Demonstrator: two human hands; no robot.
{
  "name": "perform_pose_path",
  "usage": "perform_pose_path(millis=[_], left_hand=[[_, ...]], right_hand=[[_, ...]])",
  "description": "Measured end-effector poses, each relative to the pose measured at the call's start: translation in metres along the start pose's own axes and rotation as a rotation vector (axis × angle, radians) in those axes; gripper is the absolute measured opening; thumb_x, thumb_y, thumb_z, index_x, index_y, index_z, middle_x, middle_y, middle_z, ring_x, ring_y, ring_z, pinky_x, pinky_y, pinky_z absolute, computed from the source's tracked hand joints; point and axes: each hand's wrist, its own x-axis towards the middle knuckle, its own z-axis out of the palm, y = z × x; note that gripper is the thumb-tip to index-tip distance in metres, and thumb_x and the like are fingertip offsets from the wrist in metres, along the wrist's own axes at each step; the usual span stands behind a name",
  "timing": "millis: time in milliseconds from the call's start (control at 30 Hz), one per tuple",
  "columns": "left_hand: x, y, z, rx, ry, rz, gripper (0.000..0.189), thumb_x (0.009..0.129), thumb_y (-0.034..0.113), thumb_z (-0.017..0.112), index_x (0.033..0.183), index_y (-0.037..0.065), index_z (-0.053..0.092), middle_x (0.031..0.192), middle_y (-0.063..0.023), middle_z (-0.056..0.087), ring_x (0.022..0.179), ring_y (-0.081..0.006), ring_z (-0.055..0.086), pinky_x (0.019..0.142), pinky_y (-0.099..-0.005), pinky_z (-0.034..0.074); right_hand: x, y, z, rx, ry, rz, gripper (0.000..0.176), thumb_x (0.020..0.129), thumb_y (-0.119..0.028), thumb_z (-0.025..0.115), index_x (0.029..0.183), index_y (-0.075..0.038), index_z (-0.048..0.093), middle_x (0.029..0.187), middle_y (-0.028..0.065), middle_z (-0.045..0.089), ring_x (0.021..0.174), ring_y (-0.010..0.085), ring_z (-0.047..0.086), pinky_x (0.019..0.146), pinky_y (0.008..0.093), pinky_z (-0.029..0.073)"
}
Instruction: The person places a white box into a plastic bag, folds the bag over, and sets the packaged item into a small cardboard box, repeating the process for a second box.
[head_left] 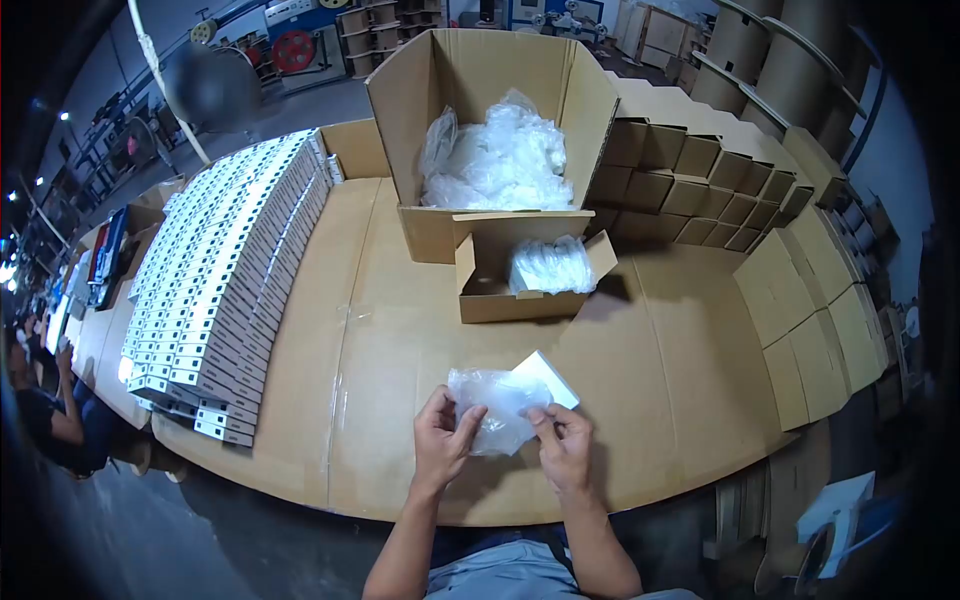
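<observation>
A clear plastic bag is stretched between my two hands, close over the cardboard-covered table. My left hand pinches its left side between thumb and fingers. On the other side, my right hand grips the bag's edge with closed fingers. Just behind the bag lies a white flat box, partly hidden by the plastic and near my right fingertips. Farther back stands an open small carton, with several plastic-wrapped items inside at its right end.
A large open carton full of loose plastic bags stands at the back. Stacked white boxes line the left side. Brown cartons are piled at the back right, more cartons along the right edge. Another person sits at far left.
</observation>
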Motion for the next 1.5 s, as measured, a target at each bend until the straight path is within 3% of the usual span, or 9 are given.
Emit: perform_pose_path(millis=[200,433,533,833,967,1100,1133,1267,1500], left_hand=[[0.012,-0.005,-0.011,-0.006,0.253,0.246,0.023,0.091,0.004,0.073,0.108,0.004,0.058,0.099,-0.0062,0.061,0.088,-0.0111,0.057,0.071,-0.0268,0.047],[0.016,0.065,0.006,1.144,-0.021,0.79,0.056,0.075,0.018,0.088,0.123,0.006,0.062,0.114,-0.007,0.066,0.11,-0.0291,0.059,0.093,-0.0411,0.045],[0.022,0.056,0.008,1.08,-0.079,0.711,0.048,0.071,0.019,0.09,0.113,0.009,0.067,0.109,-0.0049,0.069,0.106,-0.0268,0.061,0.095,-0.0415,0.044],[0.035,0.054,0.008,1.011,-0.234,0.623,0.016,0.083,0.012,0.081,0.092,0.008,0.068,0.083,-0.0048,0.067,0.082,-0.0238,0.064,0.089,-0.0395,0.045],[0.045,0.058,0.003,0.875,-0.217,0.419,0.006,0.092,0.006,0.071,0.088,0.005,0.066,0.084,-0.0072,0.067,0.074,-0.0224,0.065,0.078,-0.0368,0.049],[0.051,0.037,-0.007,0.154,0.024,0.139,0.019,0.101,0.019,0.065,0.103,0.001,0.059,0.083,-0.0066,0.064,0.071,-0.0189,0.063,0.086,-0.0359,0.049],[0.058,0.027,-0.006,0.04,0.028,0.407,0.03,0.102,0.024,0.064,0.116,0.001,0.051,0.101,-0.0089,0.061,0.094,-0.0179,0.062,0.09,-0.0339,0.049],[0.032,0.007,-0.009,-0.088,-0.071,0.128,0.073,0.086,0.03,0.083,0.137,0.002,0.039,0.123,-0.011,0.053,0.119,-0.0213,0.053,0.105,-0.0375,0.045],[0.008,-0.003,0.001,-0.006,-0.102,-0.097,0.044,0.088,0.002,0.077,0.124,-0.001,0.052,0.111,-0.0106,0.067,0.101,-0.0157,0.066,0.089,-0.0302,0.054]], right_hand=[[0.005,-0.014,0.001,-0.153,0.053,-0.115,0.014,0.095,-0.012,0.075,0.092,0.002,0.074,0.082,0.0014,0.068,0.075,0.0083,0.058,0.067,0.0247,0.049],[0.007,-0.01,-0.002,-0.405,0.088,-0.259,0.012,0.088,-0.009,0.08,0.089,0.001,0.074,0.083,0.0084,0.07,0.077,0.0184,0.063,0.066,0.0298,0.05],[0.01,-0.011,-0.002,-0.407,0.059,-0.404,0.013,0.093,-0.005,0.075,0.089,0.006,0.069,0.079,0.0005,0.061,0.069,0.0075,0.052,0.06,0.0241,0.043],[0.016,-0.019,-0.009,-0.464,0.022,-0.43,0.024,0.081,-0.017,0.087,0.089,0.002,0.074,0.082,0.0111,0.069,0.059,0.0189,0.056,0.055,0.031,0.044],[0.009,-0.024,-0.018,-0.521,-0.173,-0.133,0.028,0.08,-0.021,0.089,0.09,0.002,0.074,0.08,0.0084,0.064,0.06,0.0137,0.051,0.054,0.0287,0.043],[0.006,-0.012,-0.017,-0.374,-0.095,-0.11,0.026,0.084,-0.018,0.086,0.09,0.004,0.072,0.08,0.0048,0.061,0.063,0.0079,0.05,0.055,0.0257,0.042],[0.006,-0.009,-0.017,-0.303,-0.056,-0.07,0.025,0.085,-0.016,0.085,0.09,0.004,0.072,0.081,0.0042,0.061,0.064,0.0071,0.05,0.055,0.0251,0.042],[0.009,-0.012,-0.016,-0.222,0.014,-0.064,0.023,0.087,-0.013,0.083,0.091,0.005,0.069,0.092,0.0042,0.059,0.069,0.0062,0.054,0.058,0.0228,0.046],[0.01,0.001,-0.007,-0.201,0.081,-0.182,0.024,0.085,-0.018,0.086,0.088,0.001,0.071,0.09,0.0051,0.06,0.073,0.0106,0.057,0.062,0.0266,0.05]])
